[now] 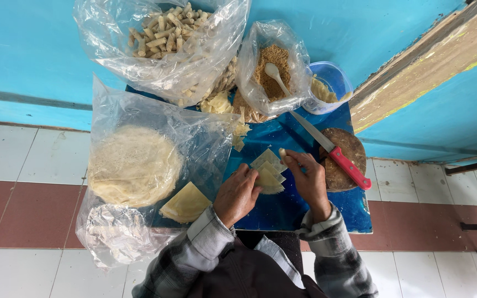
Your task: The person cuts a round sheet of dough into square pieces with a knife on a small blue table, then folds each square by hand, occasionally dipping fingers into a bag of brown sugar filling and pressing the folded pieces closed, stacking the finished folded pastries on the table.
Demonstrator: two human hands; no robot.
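Right at the near middle of the blue worktop (305, 212) lies a small stack of pale pastry wrappers (268, 171), cut into wedges. The left hand (237, 194) rests on the stack's near edge, fingers curled and pressing down, which seems to keep the thin sheets from sliding. The right hand (309, 179) pinches a small pale roll (282, 152) between its fingertips, just beside the stack's far corner.

To the right, a red-handled knife (332, 150) lies across a round wooden board (344, 160), within easy reach. On the left, an open clear plastic bag (139, 165) holds a round pile of uncut sheets, with one folded wedge (185, 203) near its mouth. Farther back, a big bag of finished rolls (167, 33) sits beside a smaller bag of brown crumbly filling (266, 74) with a white spoon (276, 76) in it, and a clear tub (332, 83) holding something pale.
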